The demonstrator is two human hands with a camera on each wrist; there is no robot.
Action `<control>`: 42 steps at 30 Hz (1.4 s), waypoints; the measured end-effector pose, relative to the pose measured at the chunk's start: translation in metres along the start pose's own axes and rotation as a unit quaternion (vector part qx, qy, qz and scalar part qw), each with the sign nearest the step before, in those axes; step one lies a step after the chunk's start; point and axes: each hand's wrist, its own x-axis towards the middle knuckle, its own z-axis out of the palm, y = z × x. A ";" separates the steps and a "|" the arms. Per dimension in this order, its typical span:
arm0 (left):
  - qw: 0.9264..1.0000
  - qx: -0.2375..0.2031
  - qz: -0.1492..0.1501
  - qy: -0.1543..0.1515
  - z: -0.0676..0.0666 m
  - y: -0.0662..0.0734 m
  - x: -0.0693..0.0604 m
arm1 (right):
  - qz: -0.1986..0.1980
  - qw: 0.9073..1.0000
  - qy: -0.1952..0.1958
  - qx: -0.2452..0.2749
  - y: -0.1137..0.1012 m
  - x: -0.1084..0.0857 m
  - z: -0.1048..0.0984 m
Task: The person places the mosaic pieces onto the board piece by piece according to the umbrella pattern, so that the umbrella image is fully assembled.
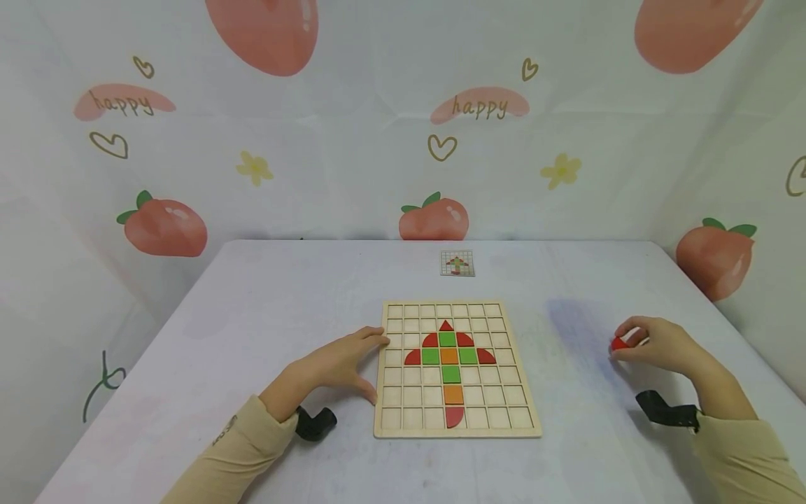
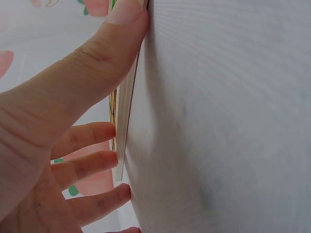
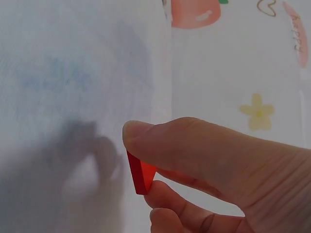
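Note:
A square wooden grid board (image 1: 525,413) lies flat on the table. Red, green and orange tiles (image 1: 450,355) sit in its cells, forming an airplane-like figure with a red triangle at the top. Along the board's left edge rests my left hand (image 1: 336,362), its thumb and fingertips touching that side with the fingers fairly straight. Off to the right of the board, my right hand (image 1: 667,346) pinches a red tile (image 3: 141,174) between thumb and fingers, above the table. Part of that tile is hidden by the thumb, so its full shape cannot be told.
Behind the board lies a small pattern card (image 1: 457,263) showing a similar figure on a grid. The white table (image 1: 283,287) ends at a cloth backdrop (image 1: 352,140) printed with peaches, hearts and flowers. Black straps circle both wrists.

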 end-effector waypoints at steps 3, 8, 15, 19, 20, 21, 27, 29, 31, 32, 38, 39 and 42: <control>1.000 -0.002 -0.003 -0.002 0.000 0.000 0.000 | -0.017 1.000 0.015 -0.003 -0.007 -0.001 0.001; 1.000 -0.001 -0.003 -0.002 0.001 -0.001 0.000 | -0.046 0.998 0.040 0.001 -0.023 -0.003 0.005; 1.000 -0.007 0.001 0.001 0.000 0.000 -0.001 | -0.064 0.997 0.047 0.008 -0.049 -0.004 0.014; 1.000 -0.010 0.000 0.001 0.000 0.000 -0.001 | -0.076 0.996 0.044 0.012 -0.065 -0.004 0.022; 1.000 -0.009 0.000 0.000 0.000 0.000 -0.001 | -0.080 0.996 0.045 0.013 -0.069 -0.004 0.024; 1.000 -0.010 0.000 0.000 0.000 0.000 -0.001 | -0.086 0.995 0.046 0.014 -0.073 -0.005 0.026; 1.000 -0.007 0.000 0.001 0.000 -0.001 0.000 | -0.120 0.992 0.043 0.019 -0.096 -0.006 0.035; 1.000 -0.005 -0.001 0.001 0.000 -0.001 0.000 | -0.131 0.990 0.037 0.021 -0.104 -0.007 0.038; 1.000 -0.006 -0.002 0.001 0.000 -0.001 0.000 | -0.143 0.989 0.031 0.025 -0.111 -0.008 0.040; 1.000 -0.006 -0.003 0.000 0.000 -0.001 0.000 | -0.148 0.988 0.030 0.025 -0.115 -0.008 0.041; 1.000 -0.013 -0.010 -0.002 0.000 0.000 0.000 | -0.168 0.985 0.011 0.027 -0.135 -0.009 0.048; 1.000 -0.014 -0.010 -0.002 0.000 0.000 0.000 | -0.171 0.985 0.006 0.028 -0.138 -0.009 0.049; 1.000 -0.016 -0.014 -0.004 0.000 0.000 0.000 | -0.183 0.983 -0.003 0.023 -0.146 -0.009 0.053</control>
